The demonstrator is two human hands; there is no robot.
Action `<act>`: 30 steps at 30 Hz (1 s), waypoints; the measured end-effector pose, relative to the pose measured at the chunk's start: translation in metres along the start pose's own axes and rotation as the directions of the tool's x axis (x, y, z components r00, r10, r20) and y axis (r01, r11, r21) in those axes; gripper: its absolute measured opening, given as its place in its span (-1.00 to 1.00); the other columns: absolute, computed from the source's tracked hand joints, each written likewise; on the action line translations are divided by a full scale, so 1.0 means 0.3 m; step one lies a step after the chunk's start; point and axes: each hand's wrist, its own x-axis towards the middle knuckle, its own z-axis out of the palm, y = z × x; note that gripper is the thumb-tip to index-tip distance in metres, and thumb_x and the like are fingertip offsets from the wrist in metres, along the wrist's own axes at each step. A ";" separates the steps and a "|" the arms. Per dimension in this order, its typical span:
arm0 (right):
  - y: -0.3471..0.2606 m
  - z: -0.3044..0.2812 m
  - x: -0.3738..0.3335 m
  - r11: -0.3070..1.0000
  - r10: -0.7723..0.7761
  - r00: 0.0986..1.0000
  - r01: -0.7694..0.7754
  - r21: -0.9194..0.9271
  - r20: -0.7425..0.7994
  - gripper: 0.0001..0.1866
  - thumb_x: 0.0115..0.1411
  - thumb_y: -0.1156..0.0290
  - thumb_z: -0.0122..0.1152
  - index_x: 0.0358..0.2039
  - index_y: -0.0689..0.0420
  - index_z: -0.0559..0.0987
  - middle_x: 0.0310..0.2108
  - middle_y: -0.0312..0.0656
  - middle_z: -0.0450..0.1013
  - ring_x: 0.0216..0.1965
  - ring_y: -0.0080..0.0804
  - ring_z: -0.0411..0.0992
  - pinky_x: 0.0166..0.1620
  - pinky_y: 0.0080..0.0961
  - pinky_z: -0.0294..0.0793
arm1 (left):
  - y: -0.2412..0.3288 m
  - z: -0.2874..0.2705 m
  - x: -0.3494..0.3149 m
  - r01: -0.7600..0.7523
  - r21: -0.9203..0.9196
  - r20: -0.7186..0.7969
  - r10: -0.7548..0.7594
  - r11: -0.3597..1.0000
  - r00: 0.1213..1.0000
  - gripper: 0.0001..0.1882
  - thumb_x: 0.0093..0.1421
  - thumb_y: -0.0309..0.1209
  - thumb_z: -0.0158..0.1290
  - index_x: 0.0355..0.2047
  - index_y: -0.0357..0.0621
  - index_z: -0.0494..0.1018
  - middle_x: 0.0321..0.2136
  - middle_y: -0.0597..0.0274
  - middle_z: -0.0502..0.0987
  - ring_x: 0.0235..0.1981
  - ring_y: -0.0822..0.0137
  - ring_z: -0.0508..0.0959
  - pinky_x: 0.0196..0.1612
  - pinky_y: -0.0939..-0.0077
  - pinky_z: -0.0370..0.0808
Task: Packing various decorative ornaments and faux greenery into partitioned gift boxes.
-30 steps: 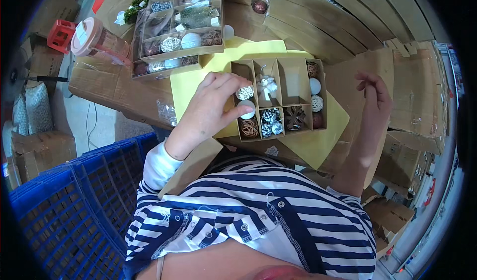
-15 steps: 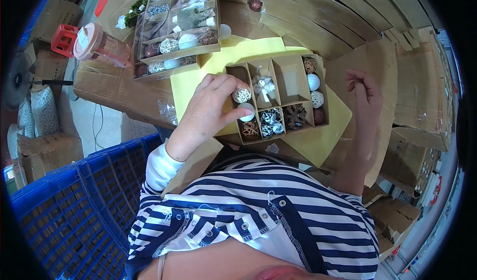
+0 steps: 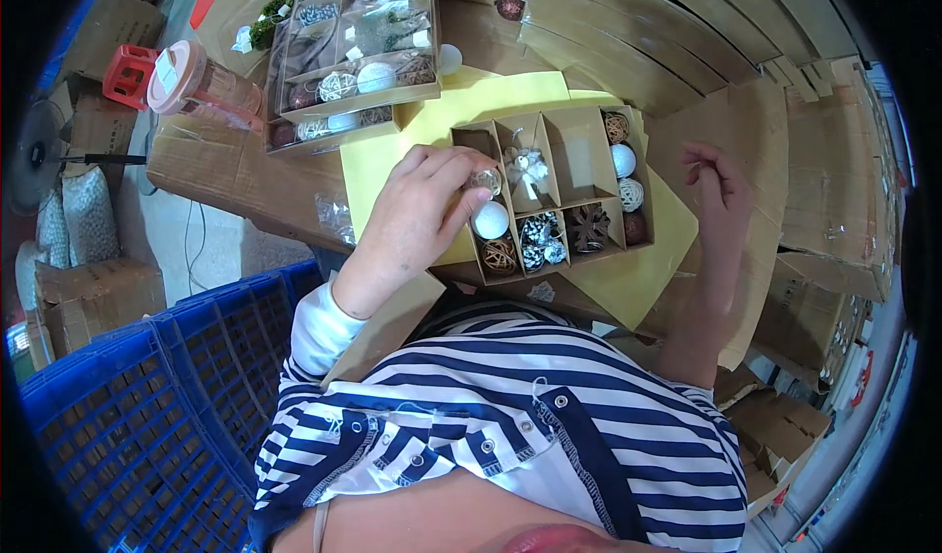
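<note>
Head view: a person's left hand (image 3: pixel 422 200) closes thumb and fingers around a pale ball (image 3: pixel 488 182) at the left column of a divided box (image 3: pixel 579 156); whether it is lifted cannot be told. Nearer in that column sits a white ball (image 3: pixel 490 220). Right of the box, the right hand (image 3: pixel 719 175) hangs half-curled, nothing visible in it. Yellow paper (image 3: pixel 628 293) lies beneath the box.

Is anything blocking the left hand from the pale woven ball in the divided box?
Nothing visible: the left hand's thumb and fingers appear to touch the pale woven ball. The white ball sits nearer the person, not between them.
</note>
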 end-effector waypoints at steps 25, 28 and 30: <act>0.012 -0.004 -0.009 0.998 -0.021 0.999 0.023 0.060 -0.029 -0.69 0.30 0.63 -0.08 -0.11 0.22 0.65 -0.27 -0.26 0.56 -0.34 -0.63 0.38 -0.22 -0.66 0.41 | -0.005 -0.005 -0.013 -0.020 0.077 -0.101 0.028 0.997 0.994 -0.66 -0.09 -0.76 0.13 -0.37 -0.02 0.64 -0.22 0.23 0.47 -0.26 0.18 0.48 -0.15 0.32 0.52; 0.031 -0.002 -0.014 0.997 -0.025 0.999 0.027 0.072 -0.026 -0.69 0.31 0.63 -0.08 -0.11 0.21 0.65 -0.27 -0.26 0.57 -0.34 -0.63 0.38 -0.22 -0.66 0.42 | 0.004 -0.010 -0.008 -0.012 0.121 -0.077 0.022 0.993 0.997 -0.66 -0.09 -0.76 0.13 -0.38 -0.02 0.65 -0.22 0.23 0.48 -0.23 0.17 0.49 -0.13 0.32 0.52; 0.051 0.002 -0.016 0.997 -0.018 1.000 0.019 0.070 -0.024 -0.69 0.31 0.63 -0.07 -0.11 0.21 0.65 -0.27 -0.27 0.57 -0.34 -0.64 0.38 -0.22 -0.66 0.42 | 0.014 -0.011 -0.007 -0.008 0.141 -0.070 0.018 0.990 0.997 -0.67 -0.09 -0.75 0.13 -0.39 -0.02 0.65 -0.22 0.22 0.49 -0.22 0.16 0.50 -0.12 0.32 0.53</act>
